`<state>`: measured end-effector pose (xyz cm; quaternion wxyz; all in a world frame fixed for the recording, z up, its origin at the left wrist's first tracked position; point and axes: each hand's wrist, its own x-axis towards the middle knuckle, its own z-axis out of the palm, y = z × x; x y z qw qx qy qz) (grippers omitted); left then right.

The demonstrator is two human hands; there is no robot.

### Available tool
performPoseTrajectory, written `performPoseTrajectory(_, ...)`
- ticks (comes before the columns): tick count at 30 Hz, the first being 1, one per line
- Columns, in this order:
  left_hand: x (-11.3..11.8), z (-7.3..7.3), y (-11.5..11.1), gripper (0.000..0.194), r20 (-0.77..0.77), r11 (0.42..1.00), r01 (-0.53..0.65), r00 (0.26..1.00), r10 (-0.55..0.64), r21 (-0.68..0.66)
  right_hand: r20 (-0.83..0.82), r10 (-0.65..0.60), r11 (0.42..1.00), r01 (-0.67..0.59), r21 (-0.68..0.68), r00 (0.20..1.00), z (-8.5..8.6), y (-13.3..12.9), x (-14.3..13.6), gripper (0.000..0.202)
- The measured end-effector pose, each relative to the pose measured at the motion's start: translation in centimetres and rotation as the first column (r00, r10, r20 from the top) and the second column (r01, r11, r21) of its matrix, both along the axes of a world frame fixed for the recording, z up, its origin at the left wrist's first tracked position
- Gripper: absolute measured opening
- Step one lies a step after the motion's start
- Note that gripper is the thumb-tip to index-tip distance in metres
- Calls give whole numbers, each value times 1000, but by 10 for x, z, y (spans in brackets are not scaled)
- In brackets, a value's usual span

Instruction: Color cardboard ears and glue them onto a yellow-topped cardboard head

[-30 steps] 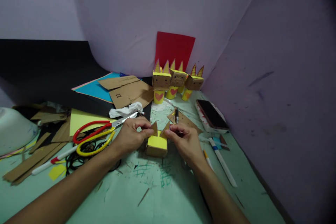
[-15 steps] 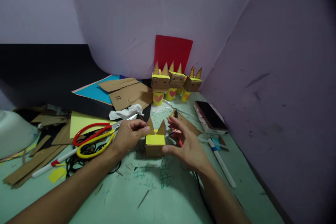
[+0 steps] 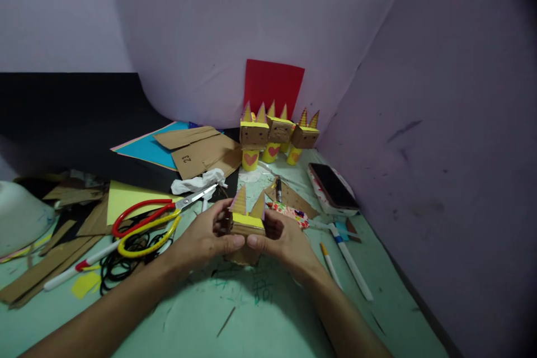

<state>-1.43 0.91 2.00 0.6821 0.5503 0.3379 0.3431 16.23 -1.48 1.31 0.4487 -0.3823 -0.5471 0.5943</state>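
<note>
Between my two hands is a small cardboard box (image 3: 247, 227) with a yellow top and two pointed cardboard ears (image 3: 239, 201) standing on it. My left hand (image 3: 212, 233) is closed on its left side, thumb on the near face. My right hand (image 3: 282, 239) grips the right side the same way, the two thumbs almost meeting. Most of my fingertips are hidden behind the box. Just past my right hand lie a flower-patterned object (image 3: 289, 212) and a black marker (image 3: 279, 189) on a cardboard scrap.
Several finished box-headed figures (image 3: 254, 137) with yellow bodies stand at the back before a red sheet (image 3: 274, 86). Scissors (image 3: 146, 224), black cord (image 3: 121, 268) and cardboard strips (image 3: 54, 271) lie left. A phone (image 3: 333, 184) and white pens (image 3: 352, 265) lie right.
My right hand, open beside the box before, has closed on its right side. My left hand has moved from the left ear down to the box's left side. The box is now tilted.
</note>
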Motion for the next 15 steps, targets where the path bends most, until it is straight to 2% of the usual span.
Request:
performPoseTrajectory(2, 0, 1, 1, 75, -39, 996, -87, 996, 86, -7, 54, -78, 997, 77, 16, 995, 4, -1, 4, 61)
performPoseTrajectory(4, -1, 3, 1, 72, -48, 984, -175, 984, 174, -32, 115, -290, 957, 284, 60, 950, 15, -6, 15, 71)
performPoseTrajectory(5, -1, 5, 2, 69, -51, 973, -225, 974, 223, -49, 123, -415, 909, 405, 98, 902, 24, -11, 23, 72)
performPoseTrajectory(7, -1, 10, 1, 65, -52, 951, -298, 954, 295, -86, 79, -608, 781, 578, 237, 790, 47, -25, 42, 58)
performPoseTrajectory(10, 0, 15, -1, 64, -74, 927, -343, 939, 336, -151, 61, -774, 587, 677, 444, 631, 79, -55, 73, 32)
performPoseTrajectory(12, 2, 16, -3, 65, -116, 917, -355, 934, 338, -183, 155, -856, 499, 713, 493, 493, 88, -75, 93, 21)
performPoseTrajectory(15, 5, 15, -7, 65, -169, 922, -314, 945, 280, -227, 495, -807, 548, 722, 423, 323, 78, -101, 120, 18)
